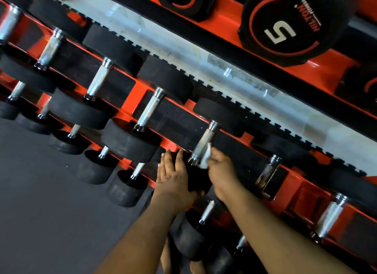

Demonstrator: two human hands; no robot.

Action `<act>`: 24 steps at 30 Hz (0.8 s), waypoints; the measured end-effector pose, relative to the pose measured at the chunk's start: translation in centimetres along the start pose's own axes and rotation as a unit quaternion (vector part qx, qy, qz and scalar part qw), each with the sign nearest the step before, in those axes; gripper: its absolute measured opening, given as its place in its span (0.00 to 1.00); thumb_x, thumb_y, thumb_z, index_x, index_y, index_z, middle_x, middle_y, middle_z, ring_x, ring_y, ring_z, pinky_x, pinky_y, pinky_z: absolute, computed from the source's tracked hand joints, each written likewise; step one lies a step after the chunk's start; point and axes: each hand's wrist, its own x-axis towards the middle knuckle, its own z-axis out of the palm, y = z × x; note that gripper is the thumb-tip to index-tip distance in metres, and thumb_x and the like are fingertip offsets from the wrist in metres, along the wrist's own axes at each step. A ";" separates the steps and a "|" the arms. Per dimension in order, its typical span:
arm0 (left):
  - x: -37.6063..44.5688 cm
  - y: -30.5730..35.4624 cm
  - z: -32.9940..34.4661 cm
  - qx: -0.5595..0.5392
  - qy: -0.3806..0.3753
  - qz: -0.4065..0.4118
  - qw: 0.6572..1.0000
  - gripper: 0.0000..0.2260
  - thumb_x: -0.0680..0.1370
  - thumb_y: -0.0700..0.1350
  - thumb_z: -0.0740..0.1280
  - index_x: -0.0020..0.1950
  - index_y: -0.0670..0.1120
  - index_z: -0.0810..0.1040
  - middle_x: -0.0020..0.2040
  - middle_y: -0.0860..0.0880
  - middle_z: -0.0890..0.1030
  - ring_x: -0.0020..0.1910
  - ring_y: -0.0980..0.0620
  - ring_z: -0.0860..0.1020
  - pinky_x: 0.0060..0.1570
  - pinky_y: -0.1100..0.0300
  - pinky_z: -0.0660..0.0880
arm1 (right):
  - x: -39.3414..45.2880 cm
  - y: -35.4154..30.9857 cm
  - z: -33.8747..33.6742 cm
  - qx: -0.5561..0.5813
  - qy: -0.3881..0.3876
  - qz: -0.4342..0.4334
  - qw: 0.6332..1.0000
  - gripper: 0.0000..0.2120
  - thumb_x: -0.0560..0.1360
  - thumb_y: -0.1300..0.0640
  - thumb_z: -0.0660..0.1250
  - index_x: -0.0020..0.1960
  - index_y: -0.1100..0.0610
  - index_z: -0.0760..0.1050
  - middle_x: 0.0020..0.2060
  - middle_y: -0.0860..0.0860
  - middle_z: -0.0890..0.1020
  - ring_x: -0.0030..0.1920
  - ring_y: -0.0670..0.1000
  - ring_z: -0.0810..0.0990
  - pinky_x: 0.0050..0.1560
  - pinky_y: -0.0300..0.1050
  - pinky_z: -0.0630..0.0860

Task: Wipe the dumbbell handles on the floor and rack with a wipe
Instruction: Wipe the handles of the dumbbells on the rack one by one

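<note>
The right hand (221,169) pinches a white wipe (205,157) against the lower end of a chrome dumbbell handle (203,143) resting on the red rack (134,96). The handle lies just beyond the fingertips, its long axis running away and slightly rightward from the hand. The left hand (173,176), fingers straight and together, rests flat on that dumbbell's near black head (195,180). The right hand is nearer the handle; the coming stroke likely follows that axis upward.

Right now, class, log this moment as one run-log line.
left hand: flat on dumbbell head | right hand: holds wipe against handle | rack: red | stage: wiping
</note>
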 end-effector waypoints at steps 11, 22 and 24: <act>0.0 -0.1 0.0 -0.006 0.000 -0.001 1.000 0.58 0.71 0.62 0.76 0.82 0.50 0.34 0.80 0.42 0.31 0.80 0.44 0.31 0.78 0.51 0.34 | -0.1 -2.6 1.0 0.161 0.015 0.076 0.984 0.14 0.79 0.66 0.65 0.64 0.58 0.74 0.55 0.62 0.83 0.53 0.60 0.84 0.54 0.55 0.82; -0.2 0.0 -0.1 -0.013 0.000 0.001 1.000 0.58 0.71 0.60 0.76 0.82 0.50 0.35 0.81 0.42 0.32 0.80 0.44 0.32 0.78 0.50 0.37 | -1.1 -3.5 2.1 0.202 0.020 0.081 0.976 0.10 0.76 0.66 0.68 0.57 0.60 0.76 0.51 0.64 0.84 0.50 0.61 0.85 0.53 0.58 0.82; -0.1 -0.1 0.0 -0.009 0.002 0.001 1.000 0.58 0.71 0.61 0.76 0.82 0.50 0.35 0.81 0.41 0.32 0.80 0.43 0.32 0.78 0.50 0.36 | -1.0 -4.1 1.9 0.237 0.010 0.068 0.969 0.07 0.77 0.66 0.68 0.55 0.60 0.77 0.46 0.60 0.83 0.46 0.56 0.84 0.49 0.51 0.81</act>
